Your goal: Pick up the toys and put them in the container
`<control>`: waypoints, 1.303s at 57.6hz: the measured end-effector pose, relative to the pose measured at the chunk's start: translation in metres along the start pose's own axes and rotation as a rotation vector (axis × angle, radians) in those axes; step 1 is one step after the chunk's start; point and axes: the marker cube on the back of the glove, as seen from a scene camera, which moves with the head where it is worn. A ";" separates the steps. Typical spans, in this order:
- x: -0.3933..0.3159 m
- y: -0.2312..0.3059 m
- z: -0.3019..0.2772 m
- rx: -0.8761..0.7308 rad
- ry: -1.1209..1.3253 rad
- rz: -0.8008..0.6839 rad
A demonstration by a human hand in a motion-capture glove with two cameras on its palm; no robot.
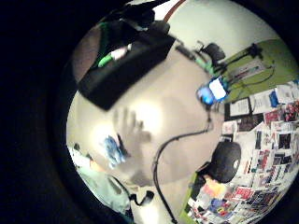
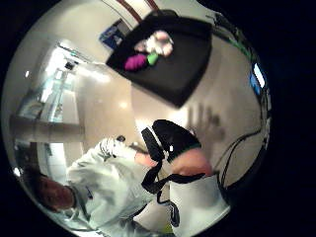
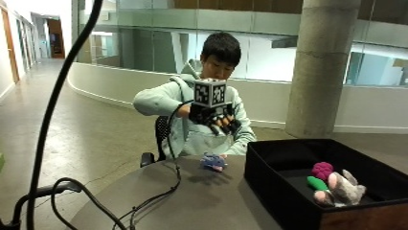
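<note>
The person's gloved right hand point(image 3: 215, 117) hangs in the air above the round table point(image 3: 191, 201), raised to chest height, palm turned down. Its fingers point(image 3: 224, 127) point downward, spread and only slightly bent, and they hold nothing and touch nothing. On the tabletop under the hand lies its shadow point(image 1: 132, 129), which shows the fingers fanned apart.

One toy sits on the table: a small blue plush point(image 3: 213, 161), near the table's far edge in front of the person, well below the hand and just beside the container. In the little finger side palm view the same blue plush point(image 1: 112, 148) lies on the pale tabletop next to the hand's shadow.

One container point(image 3: 274, 184), a black open box with a brown front edge, stands on the table at the person's left. Three things lie in it, bunched together at one end: a magenta toy point(image 3: 322, 169), a green toy point(image 3: 317, 183) touching it, and a grey-and-white plush point(image 3: 343, 189) leaning against both. The thumb side palm view shows the same three in the box point(image 2: 187, 69): magenta point(image 2: 134, 61), green point(image 2: 152, 58) and pale plush point(image 2: 157, 43).
</note>
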 end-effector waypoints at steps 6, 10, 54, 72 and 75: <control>0.011 0.028 0.054 -0.138 0.009 0.042; 0.003 0.050 0.085 -0.215 0.009 0.088; -0.038 0.065 0.151 -0.295 -0.023 0.059; -0.075 0.015 0.054 -0.343 -0.167 0.040; -0.073 -0.010 0.028 -0.277 -0.158 0.045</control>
